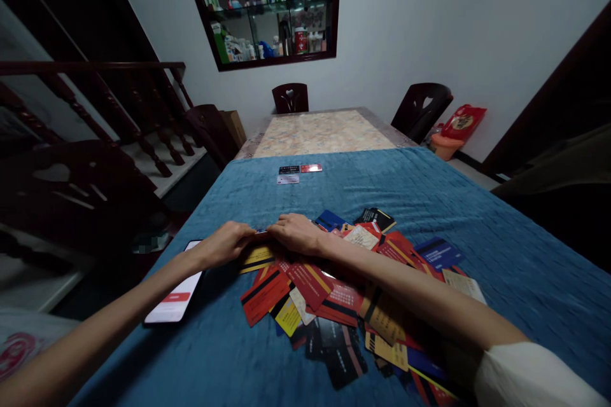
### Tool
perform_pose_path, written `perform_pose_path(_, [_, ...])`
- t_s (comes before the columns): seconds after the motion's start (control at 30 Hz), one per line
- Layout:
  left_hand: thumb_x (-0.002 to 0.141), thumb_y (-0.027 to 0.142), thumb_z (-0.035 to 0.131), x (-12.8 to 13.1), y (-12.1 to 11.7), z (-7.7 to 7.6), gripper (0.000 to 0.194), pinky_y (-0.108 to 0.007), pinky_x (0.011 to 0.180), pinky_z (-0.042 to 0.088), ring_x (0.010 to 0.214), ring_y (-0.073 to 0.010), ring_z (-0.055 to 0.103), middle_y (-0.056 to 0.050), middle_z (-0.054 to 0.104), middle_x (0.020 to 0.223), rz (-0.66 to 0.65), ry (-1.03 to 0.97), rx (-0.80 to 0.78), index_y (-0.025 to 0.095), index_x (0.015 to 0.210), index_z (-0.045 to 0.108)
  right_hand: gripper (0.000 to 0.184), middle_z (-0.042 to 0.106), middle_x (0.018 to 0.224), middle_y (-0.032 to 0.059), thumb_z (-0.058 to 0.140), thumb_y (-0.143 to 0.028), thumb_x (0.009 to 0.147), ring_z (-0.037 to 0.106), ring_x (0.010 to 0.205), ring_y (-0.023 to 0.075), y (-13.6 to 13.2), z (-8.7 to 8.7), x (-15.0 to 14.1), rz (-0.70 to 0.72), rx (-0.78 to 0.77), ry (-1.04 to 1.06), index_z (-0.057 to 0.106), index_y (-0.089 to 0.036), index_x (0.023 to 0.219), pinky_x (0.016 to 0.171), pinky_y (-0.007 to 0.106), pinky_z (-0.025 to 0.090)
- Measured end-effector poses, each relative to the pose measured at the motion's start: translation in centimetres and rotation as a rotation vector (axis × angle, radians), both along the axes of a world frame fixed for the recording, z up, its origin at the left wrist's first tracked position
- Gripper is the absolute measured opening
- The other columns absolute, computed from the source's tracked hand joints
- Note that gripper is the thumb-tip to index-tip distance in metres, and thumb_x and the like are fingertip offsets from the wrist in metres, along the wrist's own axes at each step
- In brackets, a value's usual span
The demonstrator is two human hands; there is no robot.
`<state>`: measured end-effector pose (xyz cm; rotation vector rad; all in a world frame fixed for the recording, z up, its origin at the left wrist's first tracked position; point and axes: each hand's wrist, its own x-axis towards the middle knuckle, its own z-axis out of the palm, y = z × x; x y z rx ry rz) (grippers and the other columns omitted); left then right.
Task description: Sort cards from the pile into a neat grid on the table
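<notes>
A heap of plastic cards (344, 305) in red, black, yellow and blue lies spread on the blue cloth (501, 216). My left hand (224, 243) and my right hand (298, 232) meet at the far left edge of the heap. Both have their fingers curled and pressed down on a card (260, 235) between them, of which only a thin edge shows. A yellow card (258, 258) lies just under my left hand. My right forearm rests across the heap.
A phone (175, 296) with a lit screen lies by my left forearm near the table's left edge. Three cards (298, 172) lie apart farther up the cloth. Dark chairs (420, 108) stand around the table, a stair railing (95, 108) on the left.
</notes>
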<state>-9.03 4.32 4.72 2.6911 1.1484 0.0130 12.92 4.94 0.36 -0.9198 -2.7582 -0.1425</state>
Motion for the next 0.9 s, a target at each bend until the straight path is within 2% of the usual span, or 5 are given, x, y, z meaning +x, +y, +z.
perform_pose_path(0.33, [0.081, 0.011, 0.043, 0.1, 0.8, -0.2, 0.026, -0.022, 0.062, 0.038, 0.069, -0.0151, 0.061, -0.006, 0.072, 0.079, 0.034, -0.02, -0.004, 0.015, 0.078, 0.068, 0.021, 0.072, 0.099, 0.01, 0.049, -0.014, 0.096, 0.062, 0.094, 0.0198, -0.1, -0.3, -0.3, -0.062, -0.09, 0.089, 0.064, -0.014, 0.111, 0.075, 0.028, 0.043])
perform_pose_path(0.53, [0.08, 0.012, 0.045, -0.1, 0.7, -0.6, 0.026, -0.023, 0.064, 0.04, 0.071, -0.0166, 0.063, -0.006, 0.073, 0.082, 0.067, -0.085, -0.016, 0.016, 0.084, 0.071, 0.026, 0.072, 0.104, 0.0101, 0.049, -0.014, 0.096, 0.06, 0.096, 0.0208, -0.2, -0.4, -0.4, -0.062, -0.077, 0.074, 0.06, -0.015, 0.119, 0.078, 0.03, 0.044])
perform_pose_path(0.67, [0.081, 0.012, 0.044, 0.2, 1.0, -0.5, 0.026, -0.023, 0.062, 0.039, 0.068, -0.0152, 0.061, -0.006, 0.073, 0.079, 0.07, -0.089, -0.003, 0.015, 0.08, 0.07, 0.029, 0.071, 0.105, 0.0103, 0.048, -0.014, 0.097, 0.059, 0.097, 0.0212, -0.1, -0.4, -0.2, -0.064, -0.066, 0.083, 0.058, -0.014, 0.124, 0.078, 0.031, 0.043])
perform_pose_path(0.9, [0.078, 0.009, 0.044, 1.7, 2.7, -0.8, 0.031, -0.023, 0.066, 0.042, 0.073, -0.0164, 0.064, -0.006, 0.075, 0.084, 0.079, -0.139, 0.066, 0.014, 0.089, 0.074, 0.034, 0.07, 0.109, 0.0099, 0.055, -0.018, 0.093, 0.058, 0.097, 0.0229, 1.4, -0.5, 1.1, -0.125, -0.021, 0.075, 0.056, -0.015, 0.127, 0.079, 0.032, 0.042])
